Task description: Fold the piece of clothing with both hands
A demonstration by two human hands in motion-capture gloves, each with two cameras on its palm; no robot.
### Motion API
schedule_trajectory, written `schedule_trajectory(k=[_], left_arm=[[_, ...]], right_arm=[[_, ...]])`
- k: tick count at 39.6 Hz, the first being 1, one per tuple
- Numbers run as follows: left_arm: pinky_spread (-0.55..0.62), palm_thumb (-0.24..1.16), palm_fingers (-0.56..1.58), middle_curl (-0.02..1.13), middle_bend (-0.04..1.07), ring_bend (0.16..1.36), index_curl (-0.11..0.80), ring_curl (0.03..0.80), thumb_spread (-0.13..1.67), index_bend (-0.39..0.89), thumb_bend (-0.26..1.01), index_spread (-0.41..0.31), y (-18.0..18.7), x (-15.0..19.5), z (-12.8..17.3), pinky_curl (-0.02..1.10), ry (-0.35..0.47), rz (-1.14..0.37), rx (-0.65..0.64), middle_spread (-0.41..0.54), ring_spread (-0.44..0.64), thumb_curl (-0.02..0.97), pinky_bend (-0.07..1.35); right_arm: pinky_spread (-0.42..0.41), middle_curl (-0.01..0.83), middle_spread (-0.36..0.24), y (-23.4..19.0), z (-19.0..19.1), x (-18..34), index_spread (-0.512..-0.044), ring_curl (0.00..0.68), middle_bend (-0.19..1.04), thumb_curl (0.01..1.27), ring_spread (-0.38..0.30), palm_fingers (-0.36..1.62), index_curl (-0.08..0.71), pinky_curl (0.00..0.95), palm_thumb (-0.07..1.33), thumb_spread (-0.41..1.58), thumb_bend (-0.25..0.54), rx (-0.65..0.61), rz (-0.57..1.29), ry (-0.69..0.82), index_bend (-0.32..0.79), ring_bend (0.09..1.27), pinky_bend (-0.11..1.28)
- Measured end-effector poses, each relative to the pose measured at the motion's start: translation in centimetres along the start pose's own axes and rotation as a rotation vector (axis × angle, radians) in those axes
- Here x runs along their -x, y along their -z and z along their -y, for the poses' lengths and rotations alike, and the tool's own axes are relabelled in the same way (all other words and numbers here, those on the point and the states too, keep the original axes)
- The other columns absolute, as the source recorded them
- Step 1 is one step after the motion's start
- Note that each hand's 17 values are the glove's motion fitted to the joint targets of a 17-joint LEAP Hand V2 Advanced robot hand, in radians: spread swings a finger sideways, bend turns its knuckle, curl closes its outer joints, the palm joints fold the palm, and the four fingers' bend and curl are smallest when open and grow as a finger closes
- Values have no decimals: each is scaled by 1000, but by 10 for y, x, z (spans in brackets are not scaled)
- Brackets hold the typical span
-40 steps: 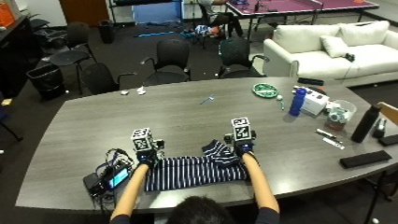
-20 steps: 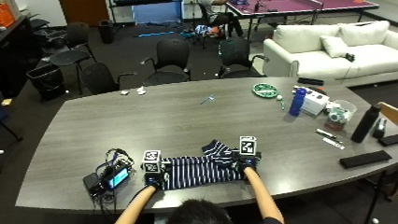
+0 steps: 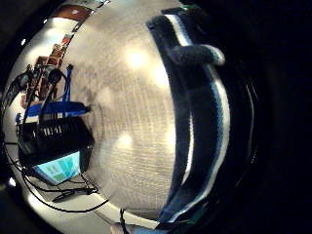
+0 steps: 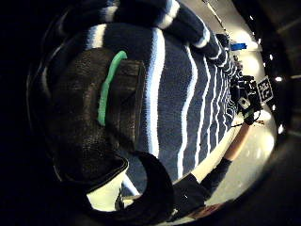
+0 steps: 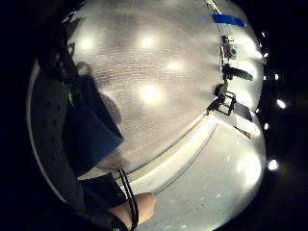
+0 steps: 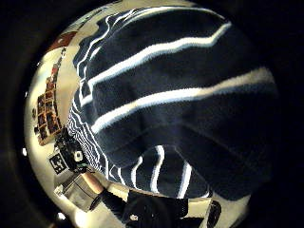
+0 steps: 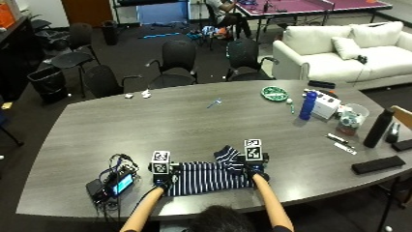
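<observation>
Knit: a navy sweater with thin white stripes (image 7: 207,175) lies folded into a band at the lower centre of the outside view, near the table's front edge, one sleeve (image 7: 227,155) sticking out behind it.
Left hand (image 7: 162,180): on the band's left end; its thumb-side palm view shows the thumb (image 4: 120,101) lying over the knit, so it probably grips it (not certain).
Right hand (image 7: 257,173): on the right end; cannot tell whether it grips or presses.
Risk: the loose sleeve could drag out of the fold; uneven pulls would skew the layers.
Nearby: a black cabled device with a lit screen (image 7: 114,183) sits just left of the garment and could snag it.
Farther off: a blue bottle (image 7: 309,105) and a green round dish (image 7: 275,93) at upper right, well apart.
Surface: grey wood-grain table (image 7: 174,125).
</observation>
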State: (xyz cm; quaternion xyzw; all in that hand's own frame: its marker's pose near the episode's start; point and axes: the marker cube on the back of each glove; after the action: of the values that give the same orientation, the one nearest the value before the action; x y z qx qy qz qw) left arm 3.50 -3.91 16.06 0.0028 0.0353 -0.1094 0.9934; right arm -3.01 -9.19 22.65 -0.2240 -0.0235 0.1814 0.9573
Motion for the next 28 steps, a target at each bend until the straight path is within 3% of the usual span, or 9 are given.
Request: schedule_trajectory(k=[6, 13, 16, 23, 28], left_arm=[[350, 112, 260, 296, 158, 467, 411, 363, 1354, 159, -19, -72, 2, -4, 6, 378, 6, 32, -8, 149, 319, 280, 243], [340, 83, 262, 296, 165, 477, 396, 356, 1312, 151, -21, -71, 4, -13, 7, 378, -61, 1, -9, 146, 317, 270, 263], [336, 79, 265, 296, 163, 488, 391, 356, 1304, 151, -18, -70, 6, -12, 5, 379, -53, 9, 0, 143, 312, 267, 270], [321, 74, 268, 300, 170, 498, 380, 349, 1285, 154, -15, -70, 25, -3, -3, 376, -37, 0, 2, 140, 307, 263, 278], [314, 75, 268, 302, 168, 502, 375, 344, 1280, 155, -14, -70, 44, 9, -12, 376, -22, 0, -18, 139, 305, 260, 285]], right_arm=[[-267, 507, -199, 1, 9, -37, -254, 447, 382, 514, -248, 1155, 212, 364, 916, 1009, 70, -39, -19, -85, 156, 602, 594], [-296, 507, -219, 16, 22, -97, -267, 437, 346, 567, -268, 1168, 259, 362, 951, 786, 5, -181, 8, -250, 165, 546, 574], [-301, 507, -224, 26, 17, -113, -269, 432, 333, 587, -274, 1178, 277, 361, 965, 704, -15, -207, 38, -298, 170, 528, 563], [-315, 512, -227, 71, 4, -110, -270, 428, 326, 632, -285, 1222, 323, 354, 988, 531, -29, -323, 117, -332, 191, 495, 527], [-324, 518, -226, 115, -2, -77, -270, 428, 331, 657, -294, 1245, 355, 352, 992, 429, -32, -397, 142, -311, 193, 479, 505]])
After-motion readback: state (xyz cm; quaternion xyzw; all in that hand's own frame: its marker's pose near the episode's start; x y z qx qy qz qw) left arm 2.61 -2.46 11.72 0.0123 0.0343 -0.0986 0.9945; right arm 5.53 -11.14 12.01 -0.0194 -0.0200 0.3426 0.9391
